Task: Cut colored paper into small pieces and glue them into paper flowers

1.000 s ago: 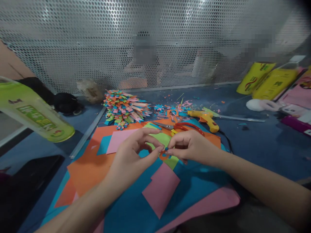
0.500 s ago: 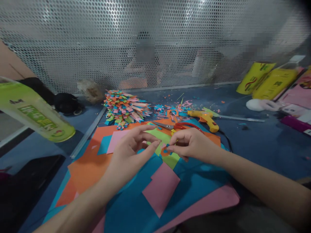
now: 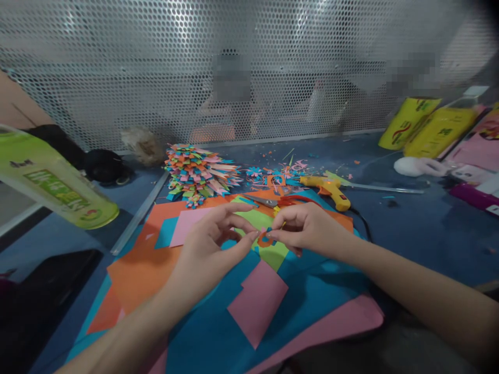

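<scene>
A small orange paper ring (image 3: 265, 240) with blue and pink bits on it is held over the sheets, in front of my chest. My right hand (image 3: 302, 228) pinches its right side between thumb and forefinger. On the left side, the thumb and a fingertip of my left hand (image 3: 216, 241) close at the ring's edge; the other fingers are curved and loose. Beneath lie a light green sheet (image 3: 275, 255), a pink piece (image 3: 260, 306) and a large blue sheet (image 3: 202, 332). Red-handled scissors (image 3: 298, 200) rest just beyond my hands, partly covered by the right one.
A cone of folded coloured paper strips (image 3: 198, 174) stands behind, with paper scraps (image 3: 278, 174) beside it. A yellow glue gun (image 3: 329, 189) lies right of these. Green bottle (image 3: 58, 187) at left, yellow bottle (image 3: 440, 130) at right. Perforated metal panel (image 3: 273, 93) at the back; a person sits beyond.
My left hand's thumb and fingertip have come together and moved right to the ring's edge. The right hand keeps its pinch, almost in place.
</scene>
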Demonstrator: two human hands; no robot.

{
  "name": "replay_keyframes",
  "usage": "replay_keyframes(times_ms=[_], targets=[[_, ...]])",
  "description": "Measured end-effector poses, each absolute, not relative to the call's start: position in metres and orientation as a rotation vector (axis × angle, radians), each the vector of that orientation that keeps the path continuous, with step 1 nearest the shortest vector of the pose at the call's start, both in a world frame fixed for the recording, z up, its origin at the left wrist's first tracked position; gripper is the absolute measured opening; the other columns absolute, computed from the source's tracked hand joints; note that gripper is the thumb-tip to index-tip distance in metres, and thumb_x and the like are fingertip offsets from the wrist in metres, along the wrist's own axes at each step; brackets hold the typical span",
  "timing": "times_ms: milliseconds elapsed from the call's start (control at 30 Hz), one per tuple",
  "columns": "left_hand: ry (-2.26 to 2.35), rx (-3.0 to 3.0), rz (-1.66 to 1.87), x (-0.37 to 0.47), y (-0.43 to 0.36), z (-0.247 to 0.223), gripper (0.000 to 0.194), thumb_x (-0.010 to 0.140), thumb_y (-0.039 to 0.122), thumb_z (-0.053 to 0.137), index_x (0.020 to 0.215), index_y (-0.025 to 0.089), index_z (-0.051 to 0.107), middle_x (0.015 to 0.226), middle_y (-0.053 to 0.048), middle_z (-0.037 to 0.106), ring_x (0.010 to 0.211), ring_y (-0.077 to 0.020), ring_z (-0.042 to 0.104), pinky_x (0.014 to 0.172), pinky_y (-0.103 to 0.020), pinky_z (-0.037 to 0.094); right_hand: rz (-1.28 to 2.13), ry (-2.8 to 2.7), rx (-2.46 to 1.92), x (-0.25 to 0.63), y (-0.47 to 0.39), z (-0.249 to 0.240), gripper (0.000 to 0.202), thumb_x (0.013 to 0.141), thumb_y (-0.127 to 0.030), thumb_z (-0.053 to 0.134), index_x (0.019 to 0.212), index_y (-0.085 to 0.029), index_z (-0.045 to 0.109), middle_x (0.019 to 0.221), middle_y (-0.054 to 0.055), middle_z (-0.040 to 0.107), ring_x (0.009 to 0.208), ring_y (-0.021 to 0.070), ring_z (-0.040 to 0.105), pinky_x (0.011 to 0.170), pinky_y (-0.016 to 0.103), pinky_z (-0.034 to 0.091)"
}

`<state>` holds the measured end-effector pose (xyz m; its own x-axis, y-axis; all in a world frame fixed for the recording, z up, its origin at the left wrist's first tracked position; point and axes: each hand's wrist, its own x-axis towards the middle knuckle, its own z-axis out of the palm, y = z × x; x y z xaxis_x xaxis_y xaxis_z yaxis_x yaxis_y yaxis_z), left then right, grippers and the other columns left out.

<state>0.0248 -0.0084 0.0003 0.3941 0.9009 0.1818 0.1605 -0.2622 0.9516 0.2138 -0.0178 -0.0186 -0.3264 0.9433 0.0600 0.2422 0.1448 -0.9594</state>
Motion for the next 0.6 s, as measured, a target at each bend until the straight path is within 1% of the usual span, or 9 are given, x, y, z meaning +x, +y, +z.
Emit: replay_keyframes(times_ms=[233,367,500,600], targets=[[0.942,1.704,0.972,0.026,-0.009,0.001,0.028,0.073,0.023,0.064,0.099,0.016,0.054,0.071,0.001,0.062,0.069,-0.0123,0.062,0.06,-0.023,0.048,1.228,-1.697,-1.161,0.213,-0.018,-0.018,0.02,0.072,-0.033,0.067,0.067,-0.016,0.058,0.04,-0.007,0.047,0.034,0.0043,0.044,0.035,0.015,0.034],[0.973,1.675,1.028,0.024,-0.008,0.002,0.028,0.074,0.025,0.063,0.099,0.017,0.052,0.073,0.001,0.062,0.071,-0.0121,0.061,0.064,-0.024,0.048,1.216,-1.672,-1.172,0.213,-0.017,-0.015,0.02,0.072,-0.032,0.066,0.066,-0.015,0.059,0.04,-0.007,0.047,0.035,0.0043,0.045,0.035,0.015,0.034],[0.911,1.72,0.887,0.025,-0.006,-0.004,0.034,0.07,0.023,0.067,0.099,0.017,0.053,0.078,-0.001,0.061,0.077,-0.0144,0.061,0.065,-0.026,0.05,1.227,-1.589,-1.134,0.213,-0.014,-0.012,0.018,0.072,-0.031,0.066,0.066,-0.014,0.062,0.046,-0.004,0.056,0.041,0.005,0.05,0.041,0.016,0.04],[0.884,1.722,0.808,0.03,-0.006,-0.011,0.041,0.066,0.02,0.07,0.103,0.017,0.051,0.084,-0.003,0.061,0.085,-0.0175,0.062,0.068,-0.029,0.052,1.298,-1.46,-1.065,0.213,-0.011,-0.014,0.019,0.067,-0.033,0.07,0.071,-0.015,0.067,0.057,0.0,0.064,0.05,0.0077,0.057,0.046,0.018,0.045]])
